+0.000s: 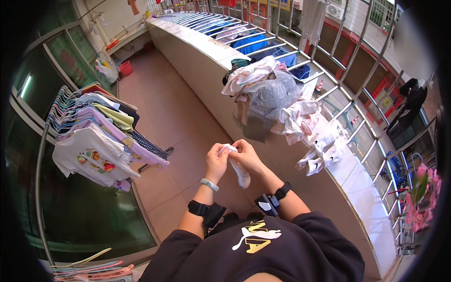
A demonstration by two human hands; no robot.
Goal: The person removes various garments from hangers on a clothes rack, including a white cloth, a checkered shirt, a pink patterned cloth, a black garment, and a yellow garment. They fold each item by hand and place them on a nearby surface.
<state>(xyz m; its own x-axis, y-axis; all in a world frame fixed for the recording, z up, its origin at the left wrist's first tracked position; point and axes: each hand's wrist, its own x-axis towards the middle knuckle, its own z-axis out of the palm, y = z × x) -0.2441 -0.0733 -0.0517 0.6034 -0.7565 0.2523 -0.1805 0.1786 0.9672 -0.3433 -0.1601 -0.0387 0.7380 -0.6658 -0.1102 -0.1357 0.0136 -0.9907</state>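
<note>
A white sock (pixel 240 172) hangs from between my two hands, its toe end pointing down over the tiled floor. My left hand (pixel 217 160) pinches the bunched upper part of the sock from the left. On the other side, my right hand (pixel 247 155) grips the same bunched cuff, close to the left. To the right, white socks (pixel 326 148) lie in a loose heap on the ledge. Beside them is a pile of clothes with a grey lace garment (pixel 276 92) and a white printed garment (pixel 252 75).
A white-tiled ledge (pixel 370 201) with metal window bars runs along the right. At left, a clothes rack (pixel 39 176) carries shirts on hangers, one a white printed T-shirt (pixel 93 153). Loose hangers (pixel 95 269) lie at bottom left. A red bucket (pixel 125 68) stands farther back.
</note>
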